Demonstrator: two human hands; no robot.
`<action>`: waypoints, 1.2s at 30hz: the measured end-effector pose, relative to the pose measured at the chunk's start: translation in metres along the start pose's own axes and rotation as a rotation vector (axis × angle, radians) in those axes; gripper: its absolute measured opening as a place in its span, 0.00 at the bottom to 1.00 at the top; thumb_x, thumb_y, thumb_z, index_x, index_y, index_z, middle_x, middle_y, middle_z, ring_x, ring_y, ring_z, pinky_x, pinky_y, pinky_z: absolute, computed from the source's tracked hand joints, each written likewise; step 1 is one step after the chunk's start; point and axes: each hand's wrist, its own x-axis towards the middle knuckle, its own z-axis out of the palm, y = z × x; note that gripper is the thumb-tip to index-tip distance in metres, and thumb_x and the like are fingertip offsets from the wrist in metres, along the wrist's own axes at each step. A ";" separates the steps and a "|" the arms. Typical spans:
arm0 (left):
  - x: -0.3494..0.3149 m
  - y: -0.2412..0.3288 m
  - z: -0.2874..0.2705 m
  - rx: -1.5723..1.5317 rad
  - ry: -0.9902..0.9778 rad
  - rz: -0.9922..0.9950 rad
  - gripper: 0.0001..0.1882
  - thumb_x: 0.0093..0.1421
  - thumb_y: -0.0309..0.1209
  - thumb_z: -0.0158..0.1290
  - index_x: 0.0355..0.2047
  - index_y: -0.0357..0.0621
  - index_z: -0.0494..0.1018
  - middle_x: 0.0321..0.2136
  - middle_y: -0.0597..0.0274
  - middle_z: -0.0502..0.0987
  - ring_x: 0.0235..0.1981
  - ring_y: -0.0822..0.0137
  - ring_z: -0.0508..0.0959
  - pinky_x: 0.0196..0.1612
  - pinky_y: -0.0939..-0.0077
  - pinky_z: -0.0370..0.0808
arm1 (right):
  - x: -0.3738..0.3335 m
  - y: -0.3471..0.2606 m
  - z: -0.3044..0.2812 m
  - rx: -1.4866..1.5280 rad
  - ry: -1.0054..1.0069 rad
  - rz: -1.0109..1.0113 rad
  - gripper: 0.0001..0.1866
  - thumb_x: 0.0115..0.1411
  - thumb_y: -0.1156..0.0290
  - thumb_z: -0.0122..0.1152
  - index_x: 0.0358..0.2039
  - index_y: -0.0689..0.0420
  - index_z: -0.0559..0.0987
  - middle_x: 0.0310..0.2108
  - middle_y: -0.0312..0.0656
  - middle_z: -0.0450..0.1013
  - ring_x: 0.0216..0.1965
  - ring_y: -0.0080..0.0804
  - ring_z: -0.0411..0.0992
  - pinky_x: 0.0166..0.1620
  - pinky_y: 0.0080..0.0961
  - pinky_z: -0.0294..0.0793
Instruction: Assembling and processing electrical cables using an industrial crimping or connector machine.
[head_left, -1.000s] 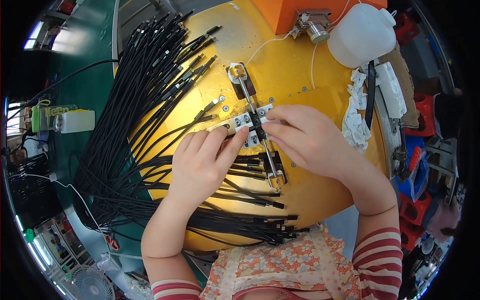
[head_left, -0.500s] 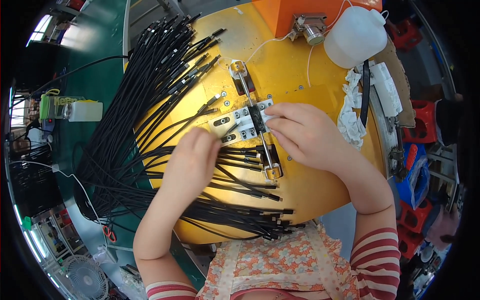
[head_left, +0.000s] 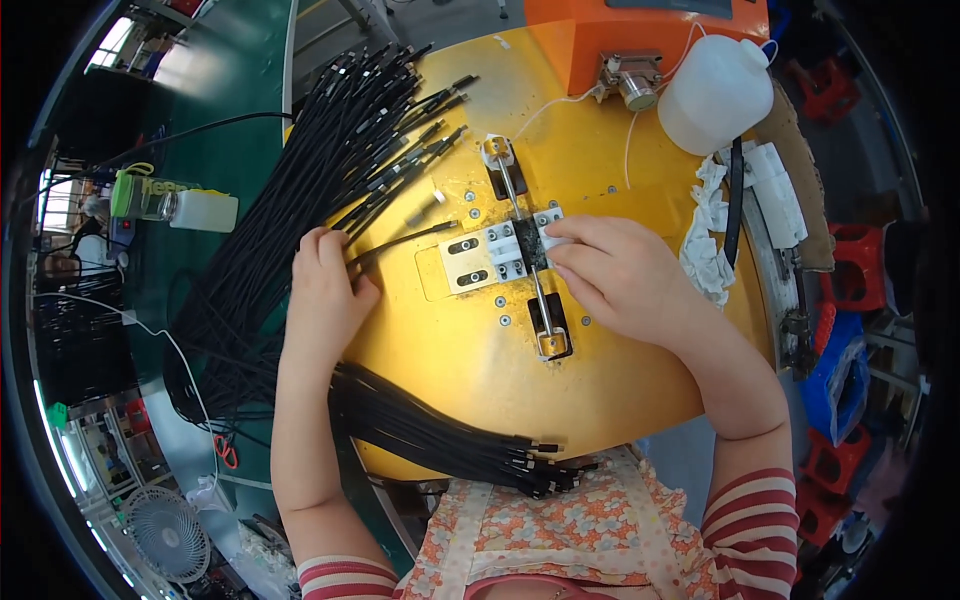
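My left hand [head_left: 328, 290] is at the edge of a large bundle of black cables [head_left: 290, 180], its fingers curled around a black cable [head_left: 405, 240] whose plug end points at the metal fixture. My right hand [head_left: 620, 275] is at the right side of this fixture [head_left: 507, 250], thumb and fingers pinched together at its small silver block [head_left: 546, 222]. Whatever lies between those fingertips is hidden. A steel rod [head_left: 512, 185] runs through the fixture between two brass-coloured end mounts. Another cable end [head_left: 425, 208] beside the fixture is blurred.
A second bunch of black cables [head_left: 440, 425] lies near my apron. Behind the yellow plate [head_left: 600, 390] stand an orange machine [head_left: 585, 50] and a white plastic bottle [head_left: 715, 95]. Crumpled white paper [head_left: 705, 240] lies at right. On the green table [head_left: 215, 90] is a clear bottle [head_left: 155, 200].
My left hand has moved left, away from the fixture. The cable ends that lay below the fixture are no longer there. My right hand stays at the fixture. The view has shifted slightly.
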 end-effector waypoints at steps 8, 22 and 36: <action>-0.005 -0.014 -0.001 -0.051 -0.191 -0.169 0.13 0.49 0.24 0.56 0.36 0.37 0.70 0.27 0.50 0.75 0.33 0.49 0.76 0.36 0.60 0.75 | 0.003 0.000 0.002 -0.001 0.060 -0.058 0.05 0.51 0.76 0.58 0.29 0.62 0.75 0.37 0.45 0.72 0.33 0.41 0.73 0.37 0.33 0.74; 0.005 0.080 -0.031 -0.135 0.242 0.524 0.13 0.52 0.31 0.58 0.37 0.40 0.73 0.21 0.65 0.68 0.19 0.69 0.71 0.20 0.76 0.66 | 0.007 0.001 0.001 0.060 0.106 -0.037 0.10 0.49 0.77 0.62 0.34 0.60 0.77 0.33 0.43 0.73 0.33 0.41 0.72 0.36 0.34 0.71; 0.013 0.077 0.005 -0.266 0.030 0.617 0.20 0.47 0.26 0.56 0.43 0.37 0.74 0.21 0.65 0.67 0.21 0.67 0.71 0.22 0.74 0.68 | 0.004 -0.012 0.002 0.426 -0.011 -0.155 0.15 0.49 0.76 0.64 0.40 0.59 0.77 0.36 0.43 0.73 0.37 0.38 0.73 0.37 0.30 0.72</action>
